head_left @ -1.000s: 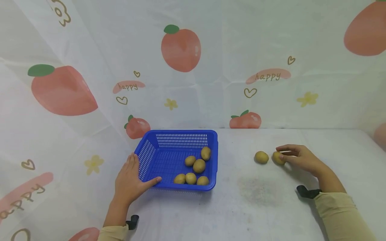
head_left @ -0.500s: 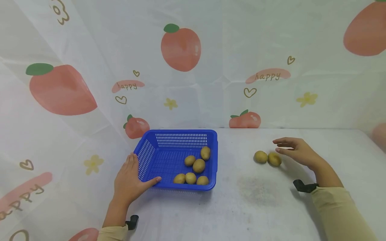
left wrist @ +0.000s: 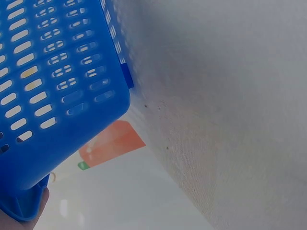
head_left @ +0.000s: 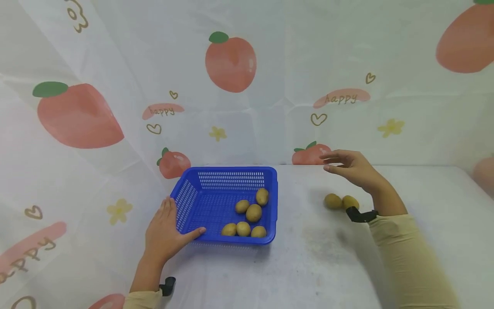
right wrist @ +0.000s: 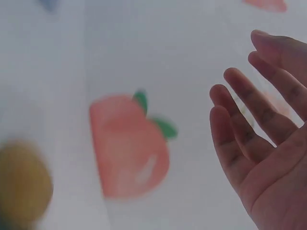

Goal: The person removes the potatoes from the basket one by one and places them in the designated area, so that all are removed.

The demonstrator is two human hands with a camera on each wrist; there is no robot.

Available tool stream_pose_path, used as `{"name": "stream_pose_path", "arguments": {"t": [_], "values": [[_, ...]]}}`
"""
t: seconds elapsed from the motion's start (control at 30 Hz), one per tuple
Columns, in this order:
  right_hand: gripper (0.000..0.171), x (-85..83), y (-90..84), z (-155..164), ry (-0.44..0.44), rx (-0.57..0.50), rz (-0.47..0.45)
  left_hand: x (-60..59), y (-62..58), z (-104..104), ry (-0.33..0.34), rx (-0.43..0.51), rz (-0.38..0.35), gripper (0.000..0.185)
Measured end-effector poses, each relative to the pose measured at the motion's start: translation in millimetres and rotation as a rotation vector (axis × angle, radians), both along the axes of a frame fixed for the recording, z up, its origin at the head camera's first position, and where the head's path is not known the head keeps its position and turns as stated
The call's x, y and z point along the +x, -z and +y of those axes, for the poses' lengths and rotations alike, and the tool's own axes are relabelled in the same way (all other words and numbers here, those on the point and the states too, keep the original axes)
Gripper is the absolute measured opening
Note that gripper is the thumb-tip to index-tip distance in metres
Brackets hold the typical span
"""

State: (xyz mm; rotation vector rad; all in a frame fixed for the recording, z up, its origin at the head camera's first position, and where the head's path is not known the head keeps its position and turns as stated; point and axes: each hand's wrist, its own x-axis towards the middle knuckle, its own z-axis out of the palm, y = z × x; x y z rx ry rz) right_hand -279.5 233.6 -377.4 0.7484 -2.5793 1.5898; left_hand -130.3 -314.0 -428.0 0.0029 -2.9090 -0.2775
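My left hand (head_left: 164, 231) rests at the near left corner of a blue plastic basket (head_left: 273, 223), fingers straight along its left side and thumb over the front rim. The left wrist view shows the basket's slotted wall (left wrist: 86, 115) from outside. Several potatoes (head_left: 254, 213) lie in the right half of the basket. To the right, two potatoes, a left one (head_left: 333, 201) and a right one (head_left: 350, 202), sit side by side on the table. My right hand (head_left: 353, 168) is raised beyond them, fingers loosely bent, and its palm (right wrist: 283, 187) holds nothing.
A white cloth printed with peaches (head_left: 230, 64) hangs behind the table and along its left. The white table (head_left: 293, 266) has a greyish smudge (head_left: 326, 244) between the basket and my right forearm. A black wrist mount (head_left: 360, 214) partly overlaps the right potato.
My right hand has let go of the right potato, risen and moved left and away from me. That potato now lies against the other one. My left hand and the basket stay put.
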Motion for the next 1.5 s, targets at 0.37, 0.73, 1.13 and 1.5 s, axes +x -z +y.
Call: {"name": "stream_pose_path", "arguments": {"t": [0.37, 0.73, 1.13, 1.5], "values": [[0.038, -21.9, -14.7, -87.8, -0.158, -0.214, -0.064, -2.6, 4.6, -3.0, 0.004, -0.011, 0.023, 0.141], [0.032, -38.0, -23.8, -184.9, -0.413, -0.494, -0.149, -0.5, 4.9, -4.2, -0.005, -0.017, 0.0, 0.141], [0.041, -58.7, 14.3, -262.2, -0.648, -0.528, -0.452, 0.0, 7.7, 1.0, -0.013, -0.007, 0.007, 0.14], [0.053, -68.6, 34.1, -274.9, -0.791, -0.127, -0.539, 0.4, 5.2, 0.1, -0.021, -0.01, 0.009, 0.14]]}}
